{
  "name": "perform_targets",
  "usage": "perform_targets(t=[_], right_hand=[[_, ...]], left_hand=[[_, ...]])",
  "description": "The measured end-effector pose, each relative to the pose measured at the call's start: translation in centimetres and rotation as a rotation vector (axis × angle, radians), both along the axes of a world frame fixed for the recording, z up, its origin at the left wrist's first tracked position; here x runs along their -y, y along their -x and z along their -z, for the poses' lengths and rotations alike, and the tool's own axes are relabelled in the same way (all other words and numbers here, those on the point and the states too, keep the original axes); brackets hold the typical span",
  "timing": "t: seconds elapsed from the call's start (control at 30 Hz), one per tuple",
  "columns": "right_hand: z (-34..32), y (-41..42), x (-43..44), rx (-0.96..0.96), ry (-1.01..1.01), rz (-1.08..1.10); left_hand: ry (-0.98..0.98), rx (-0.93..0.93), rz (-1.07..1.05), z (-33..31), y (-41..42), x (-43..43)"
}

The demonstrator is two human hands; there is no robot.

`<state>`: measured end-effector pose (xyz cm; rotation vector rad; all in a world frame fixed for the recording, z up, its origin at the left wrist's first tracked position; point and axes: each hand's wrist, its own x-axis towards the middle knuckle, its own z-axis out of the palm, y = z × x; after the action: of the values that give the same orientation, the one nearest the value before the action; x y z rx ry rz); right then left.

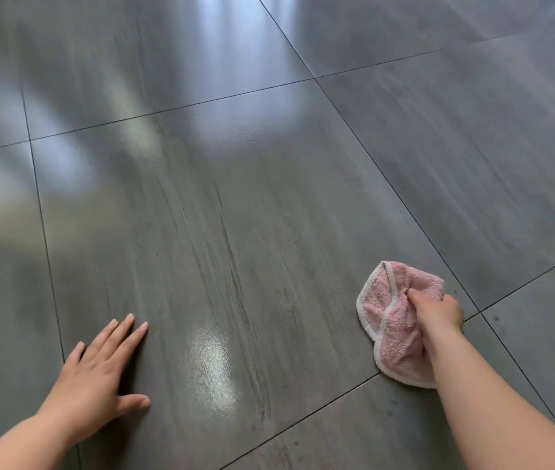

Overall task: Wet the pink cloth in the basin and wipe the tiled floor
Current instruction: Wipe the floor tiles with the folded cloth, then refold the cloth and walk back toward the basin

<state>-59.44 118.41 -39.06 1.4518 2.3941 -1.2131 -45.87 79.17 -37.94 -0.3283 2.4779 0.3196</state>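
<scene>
Head view: right hand fisted on pink cloth, seemingly touching tiled floor; left hand splayed

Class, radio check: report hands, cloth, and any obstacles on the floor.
Right hand gripping pink cloth, pressed to the tiled floor. Left hand flat, open. No obstacles, basin out of view.

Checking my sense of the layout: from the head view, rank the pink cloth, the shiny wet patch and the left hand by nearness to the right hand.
1. Pink cloth, gripped in the right hand.
2. Shiny wet patch, on the floor between both hands.
3. Left hand, flat on the tile, far left.
</scene>
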Motion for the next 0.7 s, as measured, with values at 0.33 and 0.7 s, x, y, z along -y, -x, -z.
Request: perform_targets(t=[0.33,0.7], right_hand=[[-17.1,-3.2,5.9,-0.117,0.430,-0.517],[-58.5,-7.6,18.3,-0.046,0.958,-1.100]], left_hand=[[-0.696,0.052,-0.598,-14.2,-4.4,-12.8],[-1.016,-0.314,-0.704,-56.1,-0.7,-3.4]])
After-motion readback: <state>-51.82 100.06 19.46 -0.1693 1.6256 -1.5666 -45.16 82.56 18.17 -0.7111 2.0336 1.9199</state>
